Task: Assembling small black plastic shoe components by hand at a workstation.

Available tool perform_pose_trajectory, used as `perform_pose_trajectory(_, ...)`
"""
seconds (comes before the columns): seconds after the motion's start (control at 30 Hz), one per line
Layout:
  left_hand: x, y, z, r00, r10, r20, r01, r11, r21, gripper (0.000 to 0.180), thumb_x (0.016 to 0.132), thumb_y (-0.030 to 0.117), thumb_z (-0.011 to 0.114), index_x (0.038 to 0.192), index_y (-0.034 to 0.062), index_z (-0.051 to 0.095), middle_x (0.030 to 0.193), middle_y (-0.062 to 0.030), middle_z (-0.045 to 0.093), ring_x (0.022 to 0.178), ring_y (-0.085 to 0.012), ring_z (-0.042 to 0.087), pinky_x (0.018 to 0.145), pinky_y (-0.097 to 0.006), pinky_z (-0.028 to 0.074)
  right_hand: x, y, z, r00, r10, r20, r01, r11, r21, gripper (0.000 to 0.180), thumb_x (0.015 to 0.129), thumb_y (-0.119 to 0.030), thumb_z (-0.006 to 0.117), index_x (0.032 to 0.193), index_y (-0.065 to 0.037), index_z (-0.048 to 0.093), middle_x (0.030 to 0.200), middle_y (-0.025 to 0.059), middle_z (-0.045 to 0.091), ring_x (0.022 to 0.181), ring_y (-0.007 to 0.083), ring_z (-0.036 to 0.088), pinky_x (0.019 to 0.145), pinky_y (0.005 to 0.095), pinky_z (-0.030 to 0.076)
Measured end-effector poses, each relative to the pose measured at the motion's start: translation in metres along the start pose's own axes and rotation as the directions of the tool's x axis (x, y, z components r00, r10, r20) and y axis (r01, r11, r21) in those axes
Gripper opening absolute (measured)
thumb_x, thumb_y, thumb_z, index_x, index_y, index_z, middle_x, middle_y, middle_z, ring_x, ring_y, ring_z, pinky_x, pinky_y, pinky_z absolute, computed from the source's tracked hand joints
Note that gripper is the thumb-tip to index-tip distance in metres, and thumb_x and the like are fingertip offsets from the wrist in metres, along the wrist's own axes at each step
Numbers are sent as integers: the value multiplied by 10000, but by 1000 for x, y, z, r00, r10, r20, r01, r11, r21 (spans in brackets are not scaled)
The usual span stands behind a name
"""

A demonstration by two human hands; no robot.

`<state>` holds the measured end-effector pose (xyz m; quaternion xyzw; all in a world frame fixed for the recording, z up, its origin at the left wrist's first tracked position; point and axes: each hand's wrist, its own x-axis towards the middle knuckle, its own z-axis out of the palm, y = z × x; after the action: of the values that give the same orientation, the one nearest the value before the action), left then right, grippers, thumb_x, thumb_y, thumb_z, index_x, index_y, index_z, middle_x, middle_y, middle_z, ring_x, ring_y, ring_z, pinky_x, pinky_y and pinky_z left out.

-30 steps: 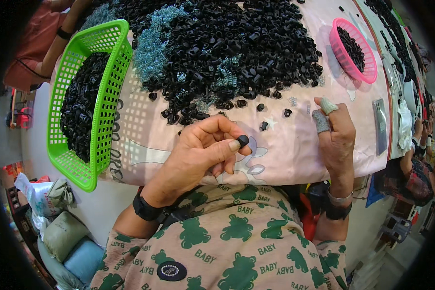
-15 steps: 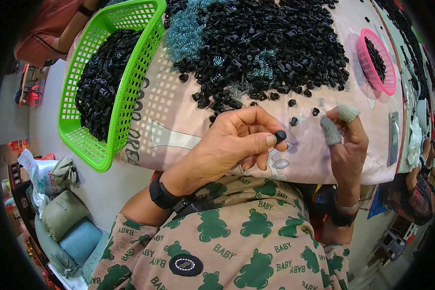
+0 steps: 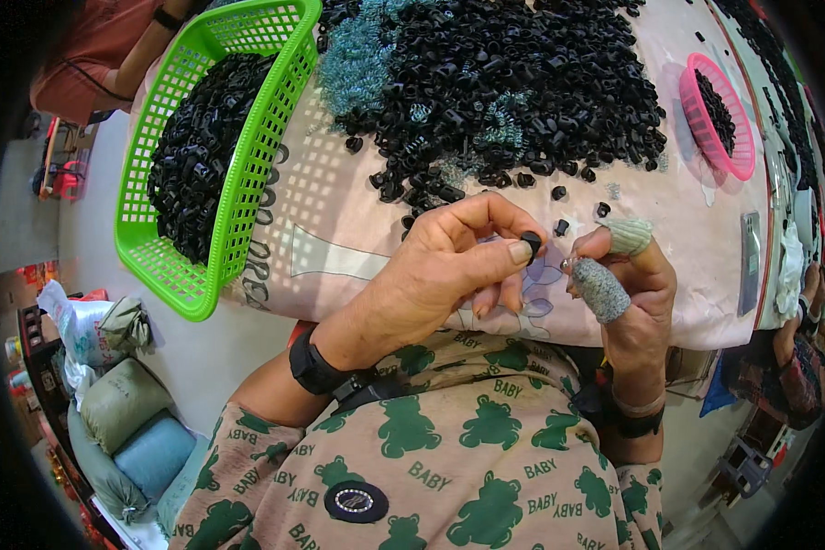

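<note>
My left hand (image 3: 458, 252) is closed, pinching a small black plastic cord-lock piece (image 3: 531, 246) between thumb and forefinger above the table's near edge. Just to its right, my right hand (image 3: 628, 284) wears knitted finger covers on two fingers, one pale green (image 3: 631, 236) and one grey (image 3: 600, 291). Their tips come together on a tiny shiny metal spring (image 3: 566, 263), pointing at the black piece but apart from it. Ahead of both hands lies a big heap of black plastic pieces (image 3: 532, 92), with bluish metal springs (image 3: 353, 73) on its left and among it.
A green basket (image 3: 213, 275) of black pieces stands at the left, and a pink basket (image 3: 742, 165) of small black parts at the right. A phone-like flat object (image 3: 749, 261) lies near the right edge. Another person's arm (image 3: 142, 55) shows at the upper left.
My right hand has moved left, close to my left hand, and its fingertips have come together with a spring in them. The left hand still pinches the black piece, now tilted.
</note>
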<state>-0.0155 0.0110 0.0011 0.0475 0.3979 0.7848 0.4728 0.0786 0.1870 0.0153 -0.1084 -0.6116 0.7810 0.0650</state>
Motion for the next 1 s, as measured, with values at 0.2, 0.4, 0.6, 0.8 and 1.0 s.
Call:
perform_pose_trajectory(0.2, -3, 4, -1, 999, 35, -40, -32, 995, 90, 144, 889, 43, 537, 1020, -7, 567, 745, -12, 527, 549, -49, 451, 447, -169, 330, 3, 4, -3, 999, -30, 42, 30, 1000, -2, 207, 816, 19, 668, 1005, 9, 584, 907, 35, 621, 822, 80, 584, 723, 203, 467)
perform_pose_trajectory(0.4, -3, 5, -2, 999, -6, -32, 8, 998, 66, 177, 892, 70, 571, 1054, -1, 568, 811, -68, 606, 572, -79, 548, 435, -162, 371, 2, 4, -2, 1000, 13, -21, -13, 1000, 10, 208, 815, 22, 666, 1007, 12, 586, 897, 34, 621, 812, 86, 586, 720, 202, 467)
perform_pose_trajectory(0.6, 1, -1, -7, 1000, -16, 2, 16, 1000, 20, 167, 899, 61, 568, 1051, 6, 525, 929, -165, 656, 592, -126, 625, 432, -156, 456, 0, 4, 2, 999, -51, 3, 51, 997, -58, 246, 830, 42, 634, 1068, 24, 574, 935, 78, 642, 862, 130, 621, 768, 233, 492)
perform_pose_trajectory(0.8, 1, -2, -5, 1000, -20, 16, 19, 998, 54, 163, 901, 58, 568, 1037, 14, 490, 924, -151, 663, 602, -137, 640, 431, -160, 459, 1, 7, 6, 991, -113, 73, 110, 993, 49, 245, 844, 65, 597, 1085, 42, 562, 974, 131, 649, 939, 193, 642, 840, 303, 514)
perform_pose_trajectory(1.0, -1, 0, 1, 1000, -2, 9, 0, 989, 150, 163, 902, 63, 574, 1033, 12, 492, 846, -98, 649, 592, -123, 632, 426, -162, 432, 3, 9, 8, 977, -209, 52, 215, 958, -192, 218, 809, 81, 614, 1020, 26, 598, 879, 73, 620, 845, 169, 638, 756, 265, 510)
